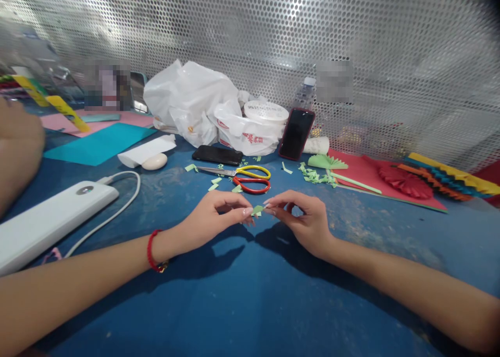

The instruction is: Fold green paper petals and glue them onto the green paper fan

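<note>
Between my two hands is a small piece of green paper (257, 210). My left hand (219, 214), with a red cord bracelet (153, 250) at the wrist, pinches it between thumb and fingers. At its other end, the fingertips of my right hand (302, 216) are pinched on it. Just beyond my hands lie scissors (244, 175) with one yellow and one red handle, their blades pointing left. Green paper scraps (214, 182) are scattered around the scissors, and a larger heap of green scraps (314, 175) sits farther right.
Behind the scissors lies a black phone (217, 154); another phone (297, 133) leans upright near white plastic bags (191, 102). Red paper (351, 172) with folded paper fans is at right. A white power strip (58, 221) with a cable and another person's arm (17, 149) are at left.
</note>
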The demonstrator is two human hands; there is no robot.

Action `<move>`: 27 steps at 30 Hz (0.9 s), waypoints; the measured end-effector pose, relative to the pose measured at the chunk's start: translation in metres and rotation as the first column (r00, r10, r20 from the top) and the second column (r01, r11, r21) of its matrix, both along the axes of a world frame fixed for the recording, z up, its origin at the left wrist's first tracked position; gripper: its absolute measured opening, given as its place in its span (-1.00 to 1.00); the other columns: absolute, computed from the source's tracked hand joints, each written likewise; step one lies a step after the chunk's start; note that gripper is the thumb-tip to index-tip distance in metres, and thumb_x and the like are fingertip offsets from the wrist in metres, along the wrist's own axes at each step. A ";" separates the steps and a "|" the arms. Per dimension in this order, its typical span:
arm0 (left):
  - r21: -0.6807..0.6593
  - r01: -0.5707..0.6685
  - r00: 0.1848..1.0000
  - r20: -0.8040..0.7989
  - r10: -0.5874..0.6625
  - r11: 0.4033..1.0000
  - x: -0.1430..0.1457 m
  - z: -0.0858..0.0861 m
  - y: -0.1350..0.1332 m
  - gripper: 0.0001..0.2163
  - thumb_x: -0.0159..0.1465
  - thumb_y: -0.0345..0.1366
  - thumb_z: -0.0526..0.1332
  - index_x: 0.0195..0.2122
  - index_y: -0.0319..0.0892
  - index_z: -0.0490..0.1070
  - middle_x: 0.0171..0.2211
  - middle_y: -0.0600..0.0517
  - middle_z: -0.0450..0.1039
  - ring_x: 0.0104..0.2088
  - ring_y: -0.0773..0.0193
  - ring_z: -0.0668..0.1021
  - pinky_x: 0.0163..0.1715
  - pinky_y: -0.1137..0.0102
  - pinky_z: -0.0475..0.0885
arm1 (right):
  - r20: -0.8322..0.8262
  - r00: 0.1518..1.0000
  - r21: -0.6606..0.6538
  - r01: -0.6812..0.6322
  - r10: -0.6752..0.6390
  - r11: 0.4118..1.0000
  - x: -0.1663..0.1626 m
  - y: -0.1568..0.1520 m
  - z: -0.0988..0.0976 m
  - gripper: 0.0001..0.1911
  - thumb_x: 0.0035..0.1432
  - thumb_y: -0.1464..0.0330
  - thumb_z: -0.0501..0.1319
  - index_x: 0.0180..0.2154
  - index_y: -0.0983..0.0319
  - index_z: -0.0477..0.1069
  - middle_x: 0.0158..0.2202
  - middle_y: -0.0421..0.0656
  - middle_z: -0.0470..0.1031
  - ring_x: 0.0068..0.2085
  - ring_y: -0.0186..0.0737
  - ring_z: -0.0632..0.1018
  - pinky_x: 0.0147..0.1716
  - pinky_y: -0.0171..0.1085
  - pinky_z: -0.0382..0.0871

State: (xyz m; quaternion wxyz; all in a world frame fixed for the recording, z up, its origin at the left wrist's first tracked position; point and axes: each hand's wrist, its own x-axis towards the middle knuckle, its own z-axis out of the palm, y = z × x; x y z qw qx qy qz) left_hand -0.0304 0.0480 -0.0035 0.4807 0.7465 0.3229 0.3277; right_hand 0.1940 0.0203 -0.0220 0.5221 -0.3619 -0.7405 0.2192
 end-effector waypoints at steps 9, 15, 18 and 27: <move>0.262 -0.053 0.989 -0.118 0.087 0.964 0.002 0.004 -0.006 -0.87 0.21 -0.29 0.34 -0.35 -0.25 0.60 -0.46 0.03 0.63 -0.47 0.36 0.60 -0.41 0.57 0.48 | 0.006 0.998 0.070 -0.066 0.066 0.995 0.002 0.002 -0.001 -0.83 0.26 0.48 0.27 -0.24 0.13 0.63 -0.31 -0.17 0.64 -0.31 -0.30 0.62 -0.29 -0.31 0.50; 0.350 -0.054 0.989 -0.110 0.098 0.935 0.002 0.001 -0.006 -0.91 0.24 -0.36 0.31 -0.34 -0.22 0.62 -0.45 0.07 0.64 -0.47 0.39 0.60 -0.40 0.59 0.48 | 0.028 0.996 0.095 -0.088 0.085 0.992 0.002 0.003 -0.001 -0.80 0.28 0.50 0.24 -0.28 0.16 0.63 -0.31 -0.14 0.63 -0.30 -0.30 0.63 -0.29 -0.32 0.51; 0.388 -0.046 0.989 -0.111 0.096 0.921 0.001 0.000 -0.006 -0.90 0.25 -0.37 0.30 -0.33 -0.21 0.63 -0.45 0.08 0.64 -0.47 0.40 0.60 -0.41 0.60 0.47 | 0.025 0.996 0.094 -0.089 0.087 0.992 0.002 0.004 -0.001 -0.79 0.27 0.51 0.24 -0.28 0.15 0.63 -0.31 -0.14 0.63 -0.30 -0.30 0.63 -0.30 -0.33 0.51; 0.650 0.028 0.984 -0.151 0.094 0.759 -0.004 -0.003 -0.004 -0.88 0.30 -0.39 0.25 -0.23 -0.22 0.60 -0.31 0.04 0.67 -0.33 0.33 0.64 -0.28 0.50 0.47 | 0.042 0.994 0.084 -0.100 0.097 0.991 0.002 0.004 -0.001 -0.79 0.28 0.50 0.23 -0.28 0.16 0.63 -0.33 -0.13 0.64 -0.32 -0.30 0.63 -0.32 -0.34 0.51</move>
